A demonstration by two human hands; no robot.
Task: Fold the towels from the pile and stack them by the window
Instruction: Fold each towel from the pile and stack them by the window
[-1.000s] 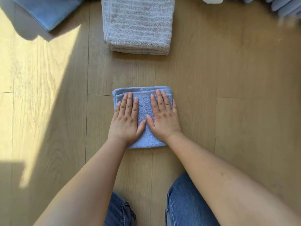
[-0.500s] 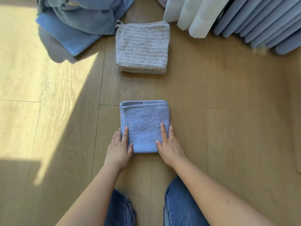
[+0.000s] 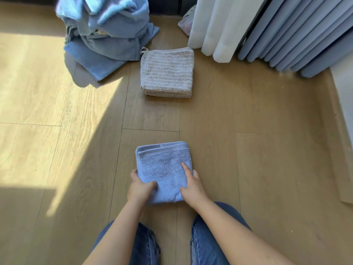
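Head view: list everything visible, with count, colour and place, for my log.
blue towel: 1, light blue, folded, on the floor in front of the knees
striped towel: 1 folded stack, beige and white, farther off beside the curtains
towel pile: 1 heap, blues, unfolded, far left; number of towels unclear
white curtain: 1, white, far centre-right
grey-blue curtain: 1, grey-blue, far right
pale bundle: 1, whitish, behind the white curtain; kind unclear
wood floor: light brown planks, sunlit patch at left
jeans: 2 legs, blue, bottom edge
left hand: 1, holds the blue towel's near left corner
right hand: 1, holds its near right corner
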